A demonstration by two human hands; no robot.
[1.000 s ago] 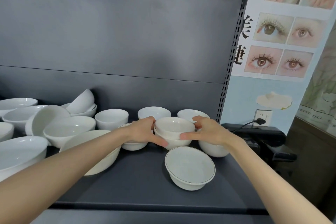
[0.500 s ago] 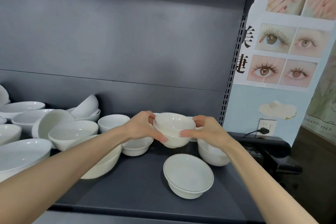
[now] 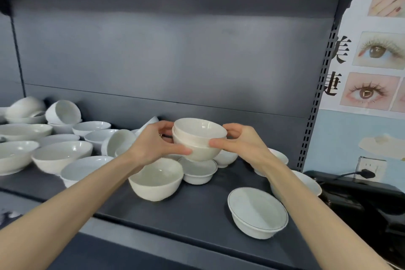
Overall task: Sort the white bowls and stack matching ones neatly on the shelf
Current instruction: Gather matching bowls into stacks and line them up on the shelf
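A small stack of two nested cream bowls point(image 3: 200, 138) hangs in the air above the dark shelf point(image 3: 197, 210). My left hand point(image 3: 153, 144) grips its left side and my right hand point(image 3: 241, 144) grips its right side. Below the stack sit a cream bowl point(image 3: 156, 178) and a small white bowl point(image 3: 198, 170). A white bowl with a thin dark rim line point(image 3: 257, 211) stands near the front right. Another rimmed bowl point(image 3: 306, 184) is partly hidden behind my right forearm.
Several white bowls of different sizes point(image 3: 61, 153) crowd the shelf's left half, some tipped on their sides. The shelf's back panel point(image 3: 175, 61) rises close behind. A black device point(image 3: 361, 199) and a plugged wall socket point(image 3: 370, 167) are at the right.
Both hands have lifted the two nested bowls up off the shelf. The camera has swung left, bringing more bowls on the left into view.
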